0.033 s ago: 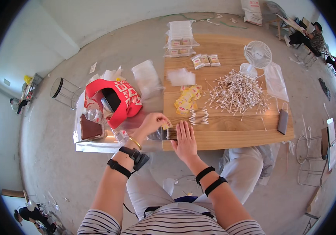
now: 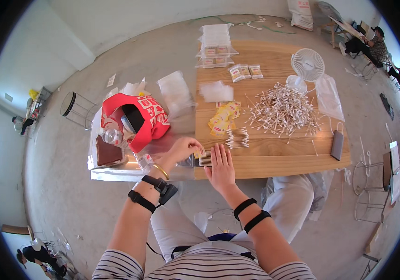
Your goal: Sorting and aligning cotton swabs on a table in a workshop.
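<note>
Pinching a small packet, likely limp, best held edgewise, is the left hand; the right hand lies flat over swabs.

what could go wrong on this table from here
The right hand lies flat at the swab row; a sideways slip might scatter it. The left hand pinches a small card-like piece, which might slip. The fan stands beside the loose swab pile; knocked, it might topple onto it.
</note>
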A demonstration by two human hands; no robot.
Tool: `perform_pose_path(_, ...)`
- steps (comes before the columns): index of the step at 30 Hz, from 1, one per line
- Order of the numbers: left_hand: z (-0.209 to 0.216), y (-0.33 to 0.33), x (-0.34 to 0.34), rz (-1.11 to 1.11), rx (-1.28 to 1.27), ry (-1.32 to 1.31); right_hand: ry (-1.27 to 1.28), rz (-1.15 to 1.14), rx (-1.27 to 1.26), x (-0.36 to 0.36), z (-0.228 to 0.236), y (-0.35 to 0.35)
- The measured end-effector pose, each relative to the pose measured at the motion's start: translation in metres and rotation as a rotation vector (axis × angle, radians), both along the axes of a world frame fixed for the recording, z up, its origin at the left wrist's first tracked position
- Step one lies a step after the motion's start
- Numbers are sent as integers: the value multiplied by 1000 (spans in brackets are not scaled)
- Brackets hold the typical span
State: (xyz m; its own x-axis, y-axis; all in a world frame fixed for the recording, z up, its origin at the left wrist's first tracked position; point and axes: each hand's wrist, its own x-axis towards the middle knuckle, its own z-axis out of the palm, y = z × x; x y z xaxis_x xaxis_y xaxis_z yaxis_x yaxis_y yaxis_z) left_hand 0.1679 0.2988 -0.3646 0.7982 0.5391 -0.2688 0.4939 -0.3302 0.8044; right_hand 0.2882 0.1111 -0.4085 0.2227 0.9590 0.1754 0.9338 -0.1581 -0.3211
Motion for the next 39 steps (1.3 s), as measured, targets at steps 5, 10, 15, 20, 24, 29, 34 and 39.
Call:
perform_pose_path(5,0,-23,4,-39,169,75,-11,9,6,-3,1,1)
perform_pose_path(10,11,-40,17,56,330,169,-34,-2,-86,-3,2,0)
perform_pose_path(15,0,-78,-4,128,585,44,-19,-1,-18,-2,-6,2)
perform_pose_path(20,-28,-96,-25,-146,853,96,-34,10,-37,-2,-5,2)
perform_pose_path(24,-27,-101,-25,-157,778,177,14,15,11,1,-9,2)
perform_pose_path(29,-29,-103,-26,-159,791,189,21,30,1,1,-7,2)
perform_pose_path(34,-37,-106,-28,-114,771,162,-3,30,-81,-2,-3,2)
perform_pose_path(39,-37,-113,-22,-29,659,90,-48,36,-67,-1,-3,0)
